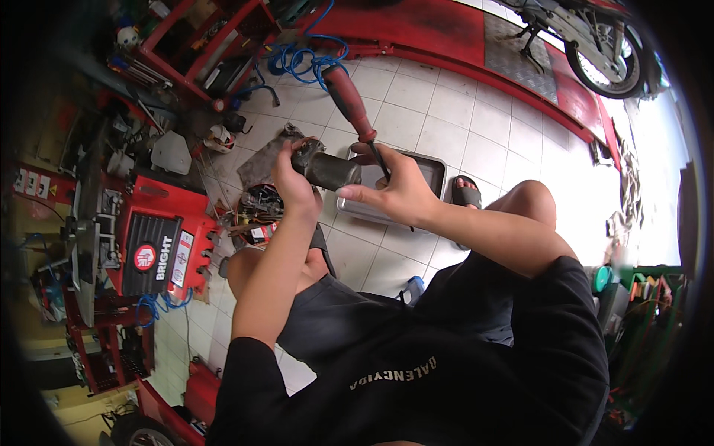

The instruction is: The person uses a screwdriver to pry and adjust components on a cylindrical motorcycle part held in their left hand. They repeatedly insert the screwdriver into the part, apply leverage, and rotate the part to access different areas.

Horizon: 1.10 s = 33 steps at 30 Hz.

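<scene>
My left hand is wrapped round the wider end of a dark, greasy cylindrical motor, which looks like a starter motor. It lies nearly level between my two hands. In my right hand is a screwdriver with a red and black handle; the handle points up and away, and the shaft runs down past the fingers. The thumb of that hand reaches to the motor's right end. Just beneath, a grey metal tray rests on the tiled floor, partly hidden by my right hand.
A grey cloth and a pile of metal parts lie on the floor to the left. Further left stands a red and black machine. Blue hose coils near a red lift platform; a motorcycle wheel shows at far right.
</scene>
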Tool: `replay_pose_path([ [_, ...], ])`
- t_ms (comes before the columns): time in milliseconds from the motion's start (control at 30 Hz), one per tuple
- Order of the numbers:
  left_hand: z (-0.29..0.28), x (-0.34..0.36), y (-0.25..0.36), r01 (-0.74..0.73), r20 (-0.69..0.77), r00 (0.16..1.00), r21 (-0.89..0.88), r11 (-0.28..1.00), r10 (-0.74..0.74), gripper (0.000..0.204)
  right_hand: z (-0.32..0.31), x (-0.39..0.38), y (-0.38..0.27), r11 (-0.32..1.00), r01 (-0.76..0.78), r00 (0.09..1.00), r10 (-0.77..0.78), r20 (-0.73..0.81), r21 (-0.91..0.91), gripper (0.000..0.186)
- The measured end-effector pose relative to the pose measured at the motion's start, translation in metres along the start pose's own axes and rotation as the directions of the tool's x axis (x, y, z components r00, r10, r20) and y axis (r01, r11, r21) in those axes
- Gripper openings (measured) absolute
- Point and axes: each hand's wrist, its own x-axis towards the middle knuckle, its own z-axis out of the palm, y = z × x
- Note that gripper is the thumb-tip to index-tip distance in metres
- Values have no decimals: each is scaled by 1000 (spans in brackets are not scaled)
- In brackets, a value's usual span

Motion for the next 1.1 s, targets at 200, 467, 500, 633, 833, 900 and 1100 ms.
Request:
replay_pose_path([
  [200,3,-18,1,-91,160,982,-61,994,100,39,-10,10,2,994,-22,998,16,55,109,63],
  [467,27,-76,22,539,430,826,-410,736,-365,64,-18,-4,-2,973,122,990,-104,-100,197,59],
  [500,27,-77,23,561,426,815,-413,717,-392,66,-16,-8,2,986,113,989,-100,-107,126,61],
  [633,26,-70,26,601,395,793,-383,702,-464,68,-1,-11,12,986,164,980,-164,-116,-9,65],
  [833,18,-55,21,595,375,795,-328,734,-477,62,6,-3,10,953,300,944,-303,-126,-47,72],
  [900,9,-52,18,613,364,787,-381,692,-497,59,-9,-3,-7,969,234,970,-238,-43,-80,69],
  [1100,-2,-48,19,598,372,796,-367,712,-477,52,-52,15,-18,829,316,946,-310,-91,462,34],
])
